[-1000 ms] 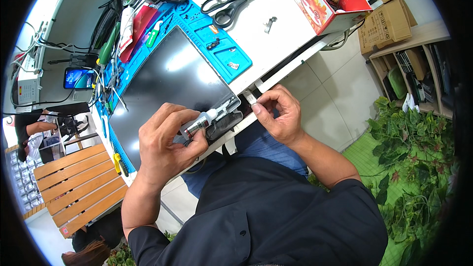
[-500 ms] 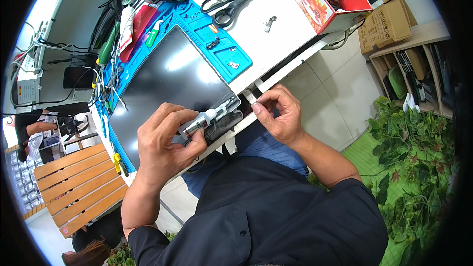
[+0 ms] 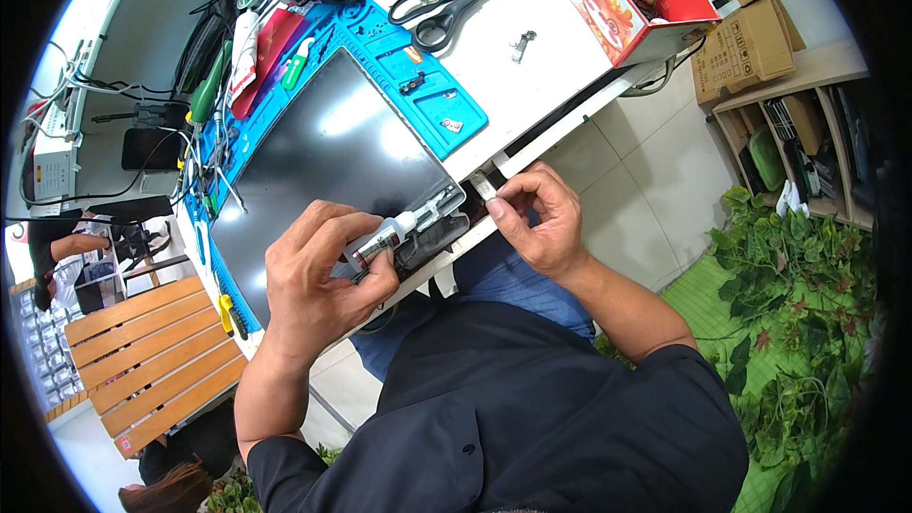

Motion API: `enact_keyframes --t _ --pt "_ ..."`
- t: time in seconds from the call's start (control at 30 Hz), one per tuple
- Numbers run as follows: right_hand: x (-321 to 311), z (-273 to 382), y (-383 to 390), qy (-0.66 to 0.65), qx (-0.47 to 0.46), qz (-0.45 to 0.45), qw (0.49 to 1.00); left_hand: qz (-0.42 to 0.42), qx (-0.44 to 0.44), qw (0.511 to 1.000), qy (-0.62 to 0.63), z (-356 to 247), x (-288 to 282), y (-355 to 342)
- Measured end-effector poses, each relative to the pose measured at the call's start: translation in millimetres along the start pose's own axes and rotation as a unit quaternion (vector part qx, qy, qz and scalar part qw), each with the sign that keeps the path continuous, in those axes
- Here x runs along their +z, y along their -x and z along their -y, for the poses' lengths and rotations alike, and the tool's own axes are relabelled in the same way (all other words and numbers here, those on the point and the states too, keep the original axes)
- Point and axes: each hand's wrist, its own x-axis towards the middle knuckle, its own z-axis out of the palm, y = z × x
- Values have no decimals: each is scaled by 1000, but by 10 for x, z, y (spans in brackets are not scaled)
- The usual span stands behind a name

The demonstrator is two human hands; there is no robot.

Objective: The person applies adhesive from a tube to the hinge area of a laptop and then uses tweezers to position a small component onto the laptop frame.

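My left hand (image 3: pixel 328 271) is closed around a small bottle (image 3: pixel 382 239) with a white nozzle, held tilted over the lower right corner of a dark glossy screen panel (image 3: pixel 328 152). The nozzle points toward a metal hinge-like bracket (image 3: pixel 439 207) at that corner. Just off the table edge, my right hand (image 3: pixel 543 223) pinches a small whitish piece (image 3: pixel 484 187) between thumb and fingers. That piece's far end reaches a gap by the table edge, so its full shape is unclear. Under the panel lies a blue work mat (image 3: pixel 465 119) with compartments.
Black-handled scissors (image 3: pixel 445 19) and a small metal part (image 3: pixel 522 46) lie on the white table. A red and white box (image 3: pixel 627 9) stands at the far right. Tools and cables crowd the left side. A wooden slatted bench (image 3: pixel 157 361) is at lower left.
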Motion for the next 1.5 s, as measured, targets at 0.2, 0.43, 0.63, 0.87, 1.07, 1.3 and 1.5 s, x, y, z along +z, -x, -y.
enact_keyframes --t 0.2,0.43,0.63,0.87,1.07,1.3,1.5 --pt "0 -6 1 -1 0 0 1000 -4 2 1000 0 7 5 4" --pt "-2 -11 4 1 2 0 1000 -7 2 1000 3 11 17 -8" --pt "0 -9 5 -1 4 -3 1000 -6 1 1000 6 19 30 -8" --pt "9 -8 6 -4 -1 -6 1000 -3 4 1000 3 18 13 5" --pt "2 -23 12 -2 -4 -5 1000 -2 3 1000 3 17 6 15" --pt "6 -11 12 -3 3 -4 1000 -2 4 1000 2 17 -4 25" --pt "7 -14 10 -2 -4 -5 1000 -3 7 1000 -1 25 -13 33"
